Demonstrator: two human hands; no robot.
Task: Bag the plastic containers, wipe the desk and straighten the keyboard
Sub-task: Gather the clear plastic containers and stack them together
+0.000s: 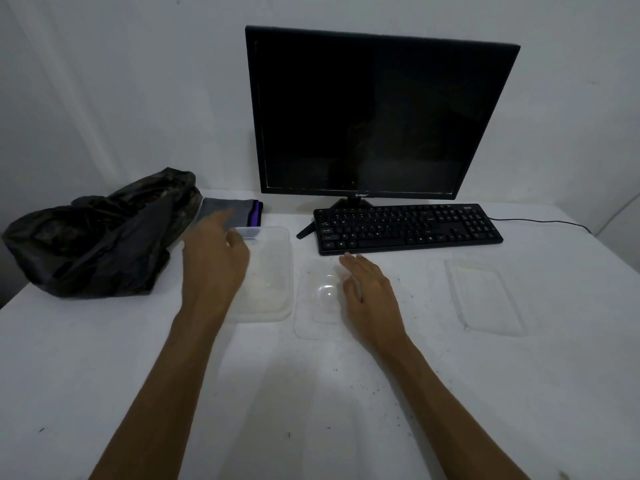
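A clear plastic container [268,271] lies on the white desk [311,393] left of centre. My left hand [213,258] hovers over its left edge, fingers spread, blurred. A clear lid [317,303] lies beside it, and my right hand [369,292] rests flat at the lid's right edge, holding nothing. Another clear lid [485,296] lies at the right. A crumpled black plastic bag [100,237] sits at the far left. A folded grey and purple cloth [230,213] lies behind the container. The black keyboard [408,228] sits slightly askew under the monitor.
A black monitor [377,112] stands at the back against the white wall. The keyboard's cable [547,222] runs off to the right. Dark crumbs [377,386] speckle the desk in front of the lids. The desk's left edge drops off near the bag.
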